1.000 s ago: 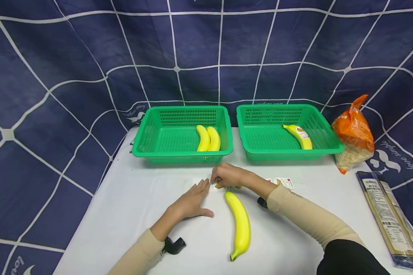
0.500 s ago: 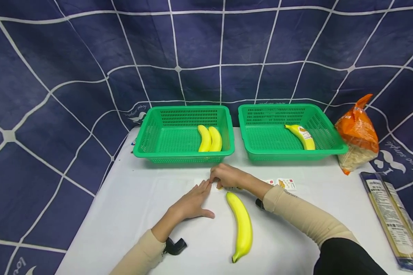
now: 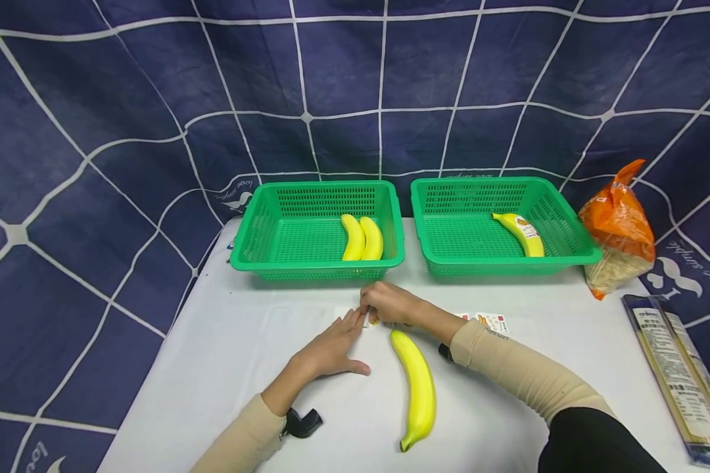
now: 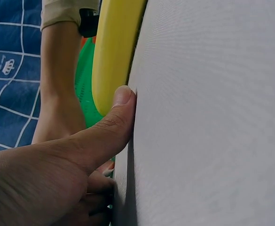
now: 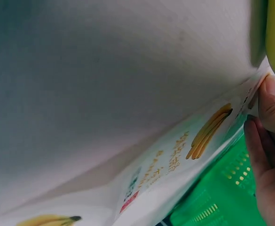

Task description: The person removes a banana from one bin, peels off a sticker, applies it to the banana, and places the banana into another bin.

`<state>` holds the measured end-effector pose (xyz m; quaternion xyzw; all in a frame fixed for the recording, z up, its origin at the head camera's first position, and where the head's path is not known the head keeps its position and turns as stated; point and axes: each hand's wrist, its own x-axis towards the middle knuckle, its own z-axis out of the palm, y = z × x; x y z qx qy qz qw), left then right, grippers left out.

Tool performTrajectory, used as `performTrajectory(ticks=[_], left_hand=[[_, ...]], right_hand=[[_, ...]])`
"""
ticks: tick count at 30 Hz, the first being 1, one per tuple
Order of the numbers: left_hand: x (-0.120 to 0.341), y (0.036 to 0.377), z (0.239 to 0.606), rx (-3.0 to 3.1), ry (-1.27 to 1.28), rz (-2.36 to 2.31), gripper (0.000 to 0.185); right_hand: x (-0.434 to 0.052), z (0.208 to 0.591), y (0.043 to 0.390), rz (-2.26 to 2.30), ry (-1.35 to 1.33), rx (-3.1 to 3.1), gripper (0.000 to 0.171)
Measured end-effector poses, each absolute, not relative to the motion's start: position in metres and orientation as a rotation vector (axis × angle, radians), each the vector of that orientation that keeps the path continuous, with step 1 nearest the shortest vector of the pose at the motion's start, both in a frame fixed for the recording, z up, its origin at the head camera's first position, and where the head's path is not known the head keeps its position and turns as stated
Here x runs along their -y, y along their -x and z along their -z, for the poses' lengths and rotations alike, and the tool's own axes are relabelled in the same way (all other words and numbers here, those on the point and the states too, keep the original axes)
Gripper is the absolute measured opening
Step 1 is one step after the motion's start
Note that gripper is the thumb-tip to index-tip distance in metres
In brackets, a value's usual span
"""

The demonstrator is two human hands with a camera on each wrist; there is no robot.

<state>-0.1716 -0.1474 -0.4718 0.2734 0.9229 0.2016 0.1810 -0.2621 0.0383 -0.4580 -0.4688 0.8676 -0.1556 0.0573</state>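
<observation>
A: Status of the hands?

B: Left hand (image 3: 325, 348) lay flat on the desk (image 3: 225, 368), fingers straight, fingertips pinning the sticker sheet (image 5: 175, 160) so it wouldn't lift, I'd judge. Held nothing. Right hand (image 3: 390, 303) was curled, fingertips (image 5: 271, 106) pinching at a sticker corner on that sheet, grip narrow, probably peeling.

A: Where was the sheet?

B: Mid-desk, just in front of the baskets, near the far tip of the loose banana (image 3: 417, 387). That banana lay between the forearms, stem toward the near edge, within easy reach of both hands.

A: Counts?

B: Two green baskets along the far edge. Left basket (image 3: 260, 223) had two bananas (image 3: 362, 238) side by side, no labels that I could see. Right basket (image 3: 568, 226) had one labelled banana (image 3: 519, 233). Four bananas total. Looked like plain ones left, stickered ones right, but that's a guess.

A: Anything else?

B: One orange bag (image 3: 618, 226) at the far right corner, one long flat packet (image 3: 674, 378) along the right edge.
</observation>
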Motion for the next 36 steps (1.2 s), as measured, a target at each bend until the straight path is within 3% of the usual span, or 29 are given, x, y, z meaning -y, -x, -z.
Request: performTrajectory(ticks=[13,21,36], left_hand=[[0.145,0.17,0.469,-2.61,-0.772,-0.546,0.11],[0.146,0.172,0.472,-2.616,-0.756,-0.52,0.11],[0.144,0.171,0.47,-2.617,-0.734,-0.505,0.109]], right_hand=[[-0.048,0.466,0.264,0.606,1.571,-2.626,0.009],[-0.055,0.46,0.26,0.636,1.51,-2.644,0.003],[-0.07,0.448,0.261,0.823,1.361,-2.585,0.008]])
